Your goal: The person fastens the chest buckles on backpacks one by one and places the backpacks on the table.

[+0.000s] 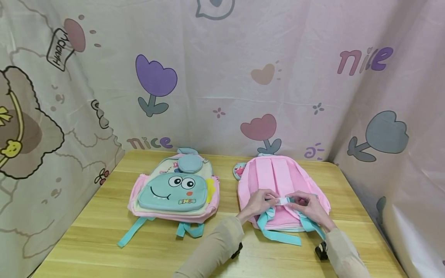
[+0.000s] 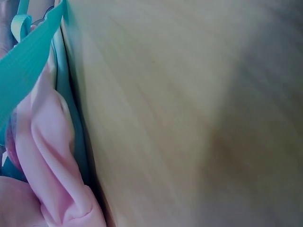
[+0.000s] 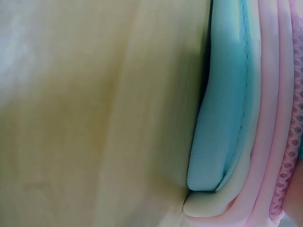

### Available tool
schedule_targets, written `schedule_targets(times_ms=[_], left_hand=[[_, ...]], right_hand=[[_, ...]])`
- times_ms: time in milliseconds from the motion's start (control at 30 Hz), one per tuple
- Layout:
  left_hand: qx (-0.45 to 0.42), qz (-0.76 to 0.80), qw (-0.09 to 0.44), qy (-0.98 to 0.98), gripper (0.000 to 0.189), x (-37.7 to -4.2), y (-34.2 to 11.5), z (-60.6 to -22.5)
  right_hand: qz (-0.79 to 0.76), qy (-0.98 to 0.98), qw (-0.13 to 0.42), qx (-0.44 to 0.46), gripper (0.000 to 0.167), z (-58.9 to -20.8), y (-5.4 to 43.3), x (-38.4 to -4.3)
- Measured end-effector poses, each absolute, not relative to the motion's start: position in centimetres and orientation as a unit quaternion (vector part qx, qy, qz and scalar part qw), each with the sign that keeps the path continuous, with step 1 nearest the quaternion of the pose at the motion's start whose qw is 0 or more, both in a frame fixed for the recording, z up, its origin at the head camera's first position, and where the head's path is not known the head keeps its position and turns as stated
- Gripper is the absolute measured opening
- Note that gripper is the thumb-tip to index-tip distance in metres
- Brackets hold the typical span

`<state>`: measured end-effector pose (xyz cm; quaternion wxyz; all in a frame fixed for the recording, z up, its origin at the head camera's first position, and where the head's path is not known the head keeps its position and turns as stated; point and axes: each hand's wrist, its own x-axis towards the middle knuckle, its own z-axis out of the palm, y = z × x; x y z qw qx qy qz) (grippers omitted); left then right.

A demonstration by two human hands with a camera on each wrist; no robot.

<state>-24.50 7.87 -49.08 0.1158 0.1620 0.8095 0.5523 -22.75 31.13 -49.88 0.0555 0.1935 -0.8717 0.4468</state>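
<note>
A pink backpack (image 1: pixel 250 181) lies front down on the table, its back panel and shoulder straps (image 1: pixel 282 173) facing up. Across those straps sits a small white buckle (image 1: pixel 283 200). My left hand (image 1: pixel 259 201) pinches the buckle's left end between thumb and fingers; at its right end, my right hand (image 1: pixel 309 206) pinches it beside a bit of teal webbing. Teal strap ends (image 1: pixel 279 236) hang over the bag's lower edge. In the left wrist view, a teal strap (image 2: pixel 28 71) crosses the pink side; the right wrist view has the bag's teal layer (image 3: pixel 227 104) against the wood.
To the left, a second backpack (image 1: pixel 174 191) with a dinosaur face lies face up, teal straps (image 1: pixel 132 231) trailing toward me. A round pendant (image 1: pixel 239 170) sits by the pink bag. The wooden table (image 1: pixel 104 216) meets a printed curtain (image 1: pixel 215 77) behind.
</note>
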Motion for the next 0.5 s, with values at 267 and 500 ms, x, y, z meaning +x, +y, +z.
schedule_targets(times_ms=[267, 500], left_hand=[[0.176, 0.525, 0.124, 0.824, 0.021, -24.58, 7.57, -49.09], [0.201, 0.502, 0.108, 0.834, 0.025, -24.39, 7.36, -49.01]], right_hand=[[0.445, -0.876, 0.053, 0.178, 0.018, -49.72, 31.11, -22.64], [0.443, -0.879, 0.046, 0.169, 0.020, -49.25, 30.93, -22.33]])
